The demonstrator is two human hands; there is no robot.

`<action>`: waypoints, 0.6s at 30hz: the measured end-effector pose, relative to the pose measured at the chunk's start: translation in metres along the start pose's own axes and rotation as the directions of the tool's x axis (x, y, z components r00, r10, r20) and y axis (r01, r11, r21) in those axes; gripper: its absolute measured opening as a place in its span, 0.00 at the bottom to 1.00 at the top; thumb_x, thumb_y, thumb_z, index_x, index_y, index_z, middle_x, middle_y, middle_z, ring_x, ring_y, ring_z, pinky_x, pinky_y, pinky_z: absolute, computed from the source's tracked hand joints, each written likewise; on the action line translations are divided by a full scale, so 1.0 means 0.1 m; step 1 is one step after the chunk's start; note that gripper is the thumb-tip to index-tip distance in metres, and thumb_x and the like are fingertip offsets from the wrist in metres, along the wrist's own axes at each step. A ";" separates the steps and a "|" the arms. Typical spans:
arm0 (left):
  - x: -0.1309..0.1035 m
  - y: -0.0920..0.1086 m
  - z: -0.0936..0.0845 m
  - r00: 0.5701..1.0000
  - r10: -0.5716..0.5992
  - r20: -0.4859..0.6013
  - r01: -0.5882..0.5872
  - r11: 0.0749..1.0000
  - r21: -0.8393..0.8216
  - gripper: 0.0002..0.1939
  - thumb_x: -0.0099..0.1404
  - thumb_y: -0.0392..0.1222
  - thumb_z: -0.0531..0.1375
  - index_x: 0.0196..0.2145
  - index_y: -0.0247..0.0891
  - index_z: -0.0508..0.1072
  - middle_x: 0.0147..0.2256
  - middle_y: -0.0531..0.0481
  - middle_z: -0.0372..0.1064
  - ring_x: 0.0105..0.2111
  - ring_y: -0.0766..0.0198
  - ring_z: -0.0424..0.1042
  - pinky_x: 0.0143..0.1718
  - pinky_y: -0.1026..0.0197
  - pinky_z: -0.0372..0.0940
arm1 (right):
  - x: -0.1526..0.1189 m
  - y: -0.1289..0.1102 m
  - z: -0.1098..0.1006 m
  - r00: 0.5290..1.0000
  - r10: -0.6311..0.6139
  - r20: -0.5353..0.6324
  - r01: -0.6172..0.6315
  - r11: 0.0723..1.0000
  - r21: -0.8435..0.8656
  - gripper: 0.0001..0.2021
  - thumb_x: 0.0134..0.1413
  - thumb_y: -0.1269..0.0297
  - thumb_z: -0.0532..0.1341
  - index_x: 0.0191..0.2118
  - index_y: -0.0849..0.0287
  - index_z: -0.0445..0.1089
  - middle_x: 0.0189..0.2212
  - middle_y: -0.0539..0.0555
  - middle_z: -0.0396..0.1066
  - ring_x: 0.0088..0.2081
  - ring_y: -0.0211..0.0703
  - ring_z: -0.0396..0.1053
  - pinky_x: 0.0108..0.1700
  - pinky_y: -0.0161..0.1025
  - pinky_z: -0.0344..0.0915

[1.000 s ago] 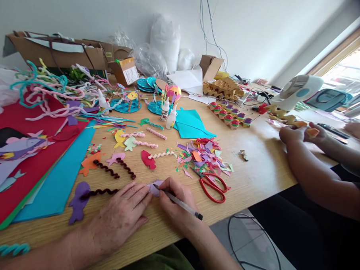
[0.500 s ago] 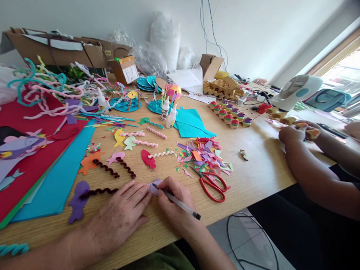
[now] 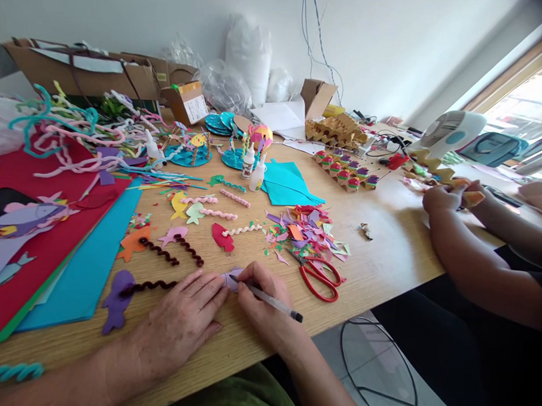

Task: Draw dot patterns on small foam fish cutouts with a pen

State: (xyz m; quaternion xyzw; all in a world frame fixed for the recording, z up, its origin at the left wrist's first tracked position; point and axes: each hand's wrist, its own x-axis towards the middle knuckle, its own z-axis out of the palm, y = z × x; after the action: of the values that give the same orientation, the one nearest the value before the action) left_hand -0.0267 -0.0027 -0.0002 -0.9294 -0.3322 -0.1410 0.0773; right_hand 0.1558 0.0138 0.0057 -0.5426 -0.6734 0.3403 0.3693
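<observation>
A small lilac paper piece (image 3: 233, 279) lies flat on the wood-grained desk (image 3: 385, 256) near its front edge, partly covered by the person's fingers. The left hand (image 3: 187, 319) is spread palm down, its grip unclosed, the fingertips over the paper's left side. The right hand (image 3: 263, 319) has its grip closed around a clear-barrelled pen with a black end (image 3: 284, 309) – the tip is at the paper's surface.

Just left of the left hand lies a purple paper fish (image 3: 116, 307) with a dark brown coiled fuzzy stem (image 3: 153, 286). Beyond it sit an orange paper fish (image 3: 134, 243) and a pink paper fish (image 3: 173, 235); a red paper fish (image 3: 222, 239) with a white coiled stem lies beyond the lilac piece. To the right, red-handled scissors (image 3: 331, 281) touch a heap of multicoloured paper scraps (image 3: 303, 225).

Farther back, two white glue bottles (image 3: 257, 177) stand upright beside folded turquoise paper (image 3: 292, 189). At far right – well apart – a co-worker's hands (image 3: 442, 199) hold an orange-and-yellow object (image 3: 473, 198).
</observation>
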 end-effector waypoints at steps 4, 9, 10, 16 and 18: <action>0.00 0.00 0.00 1.000 0.012 -0.013 -0.012 1.000 0.000 0.17 0.64 0.33 0.51 0.50 0.27 0.68 0.49 0.39 0.69 0.49 0.51 0.66 0.51 0.47 0.63 | 0.00 -0.01 -0.03 1.000 0.022 0.015 -0.021 1.000 -0.003 0.05 0.43 0.74 0.53 0.25 0.57 0.63 0.20 0.46 0.66 0.21 0.34 0.60 0.24 0.29 0.54; 0.00 0.00 -0.01 1.000 0.005 -0.020 -0.005 1.000 0.005 0.17 0.65 0.34 0.52 0.51 0.28 0.67 0.49 0.40 0.69 0.50 0.52 0.66 0.52 0.48 0.63 | 0.01 -0.03 -0.05 1.000 0.009 0.020 -0.009 1.000 0.003 0.05 0.42 0.73 0.53 0.25 0.57 0.63 0.19 0.45 0.64 0.21 0.34 0.59 0.24 0.29 0.54; 0.00 0.00 -0.01 1.000 0.008 -0.020 -0.008 1.000 0.010 0.17 0.65 0.34 0.52 0.51 0.27 0.67 0.49 0.40 0.69 0.50 0.52 0.66 0.52 0.48 0.63 | 0.01 -0.03 -0.05 1.000 0.009 0.022 -0.009 1.000 0.005 0.05 0.42 0.73 0.53 0.25 0.57 0.63 0.19 0.45 0.64 0.21 0.34 0.59 0.24 0.29 0.54; -0.01 0.00 0.00 1.000 -0.001 -0.009 0.001 1.000 0.006 0.18 0.64 0.33 0.52 0.51 0.29 0.67 0.49 0.41 0.69 0.50 0.53 0.67 0.52 0.49 0.62 | 0.00 -0.04 -0.06 0.999 0.039 0.033 -0.039 0.999 0.014 0.04 0.41 0.73 0.53 0.23 0.57 0.62 0.19 0.46 0.64 0.21 0.34 0.59 0.23 0.29 0.53; -0.01 -0.01 0.00 1.000 -0.007 -0.003 0.007 1.000 -0.002 0.18 0.64 0.34 0.52 0.51 0.29 0.67 0.49 0.41 0.69 0.50 0.53 0.66 0.53 0.49 0.62 | -0.01 -0.03 -0.07 0.999 0.034 0.029 -0.034 0.999 0.015 0.05 0.40 0.73 0.53 0.24 0.57 0.62 0.18 0.46 0.63 0.21 0.34 0.58 0.23 0.29 0.53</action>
State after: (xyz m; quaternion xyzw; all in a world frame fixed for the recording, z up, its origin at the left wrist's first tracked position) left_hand -0.0277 -0.0028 -0.0005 -0.9282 -0.3350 -0.1431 0.0763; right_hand 0.1600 0.0130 0.0117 -0.5462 -0.6665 0.3595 0.3580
